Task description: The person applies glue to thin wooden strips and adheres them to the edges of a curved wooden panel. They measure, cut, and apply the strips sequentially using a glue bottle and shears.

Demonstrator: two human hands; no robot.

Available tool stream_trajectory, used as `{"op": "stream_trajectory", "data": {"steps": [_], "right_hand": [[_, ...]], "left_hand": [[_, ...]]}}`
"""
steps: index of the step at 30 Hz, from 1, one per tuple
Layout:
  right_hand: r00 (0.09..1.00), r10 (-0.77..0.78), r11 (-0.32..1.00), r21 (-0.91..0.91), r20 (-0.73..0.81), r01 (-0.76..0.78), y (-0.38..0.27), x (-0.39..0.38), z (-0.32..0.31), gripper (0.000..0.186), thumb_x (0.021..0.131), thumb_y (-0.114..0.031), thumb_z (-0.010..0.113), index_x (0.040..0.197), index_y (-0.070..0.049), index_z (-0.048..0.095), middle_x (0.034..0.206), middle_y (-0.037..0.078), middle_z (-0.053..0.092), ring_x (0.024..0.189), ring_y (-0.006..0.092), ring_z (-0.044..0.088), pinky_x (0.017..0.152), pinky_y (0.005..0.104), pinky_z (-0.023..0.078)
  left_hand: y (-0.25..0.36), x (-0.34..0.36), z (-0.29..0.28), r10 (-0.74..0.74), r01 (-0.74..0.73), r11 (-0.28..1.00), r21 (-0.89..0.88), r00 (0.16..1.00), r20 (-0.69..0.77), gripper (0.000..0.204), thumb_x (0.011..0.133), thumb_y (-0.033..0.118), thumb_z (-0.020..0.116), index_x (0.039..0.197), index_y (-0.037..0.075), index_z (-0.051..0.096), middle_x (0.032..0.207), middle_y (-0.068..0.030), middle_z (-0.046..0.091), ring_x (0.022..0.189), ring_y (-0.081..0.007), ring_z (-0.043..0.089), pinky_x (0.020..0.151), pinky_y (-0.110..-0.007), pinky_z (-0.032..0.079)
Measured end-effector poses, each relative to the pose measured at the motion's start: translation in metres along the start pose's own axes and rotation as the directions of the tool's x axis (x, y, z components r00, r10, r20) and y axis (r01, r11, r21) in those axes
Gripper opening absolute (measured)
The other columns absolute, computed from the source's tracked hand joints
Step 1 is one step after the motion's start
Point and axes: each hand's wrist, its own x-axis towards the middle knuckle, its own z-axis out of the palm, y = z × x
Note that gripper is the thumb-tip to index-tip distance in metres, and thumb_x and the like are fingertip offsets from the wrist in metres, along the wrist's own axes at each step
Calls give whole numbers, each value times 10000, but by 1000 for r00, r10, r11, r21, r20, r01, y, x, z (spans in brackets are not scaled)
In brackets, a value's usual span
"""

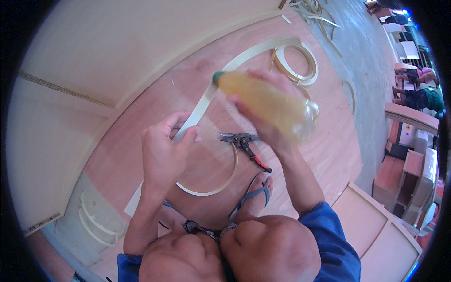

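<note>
Pinched between the thumb and fingers of my left hand (167, 143) is a pale edge-banding strip (244, 56), which runs up and to the right in a curve. My right hand (265, 101) is wrapped round a clear plastic bottle (277, 105) of yellowish liquid, tilted with its green tip (217, 78) down at the strip's face. Both hand and bottle are smeared by motion. On the board below lie metal snips (245, 143) with red and black handles. Beyond the bottle rests a coil of the banding (307, 77), which the strip seems to join.
A pinkish plywood board (127, 136) lies under my foot (256, 195). A large pale panel (94, 51) stands along its left side. Strip offcuts (319, 16) litter the concrete floor (347, 37). At far right are people (423, 87) and wooden cabinets (404, 174).
</note>
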Motion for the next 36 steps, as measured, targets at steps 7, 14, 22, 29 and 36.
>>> {"op": "stream_trajectory", "data": {"steps": [7,14,22,29,36], "right_hand": [[994,-46,999,-15,95,48,-4,-1,-8,475,859,-75,917,1282,-30,705,1163,93,755,989,228,758,909,363,616],[989,-7,998,56,145,-1,8,-7,-15,525,813,-151,966,1270,-54,724,1204,97,753,1070,226,751,915,363,620],[977,27,956,279,209,-87,7,-13,-5,557,870,-131,920,1356,-38,665,1231,106,760,1125,212,747,957,368,617],[972,-195,980,68,129,188,27,-6,-10,521,871,-122,921,1318,-26,673,1247,112,748,1096,205,743,914,340,620],[995,93,989,115,43,-97,18,-18,1,541,877,-239,937,1294,-15,675,1163,105,755,1025,184,739,871,344,617]], "left_hand": [[0,-1,2,16,-16,999,-38,1000,10,244,981,-26,731,1213,-102,728,1048,-113,784,890,-133,738,795,-273,598],[-3,-1,2,-5,4,999,-40,1000,-25,249,987,0,744,1222,-80,737,1046,-102,797,848,-118,737,721,-247,564],[-1,1,4,13,-13,1000,-12,999,-36,255,992,22,754,1232,-65,742,1036,-93,801,833,-116,739,692,-234,549],[-3,3,7,-1,0,999,-34,999,-33,262,992,37,761,1232,-67,739,1034,-90,800,816,-111,735,628,-234,521],[-24,14,7,-132,131,989,-62,991,-10,277,994,53,764,1246,-59,735,1035,-98,800,793,-116,748,605,-233,501]]}}
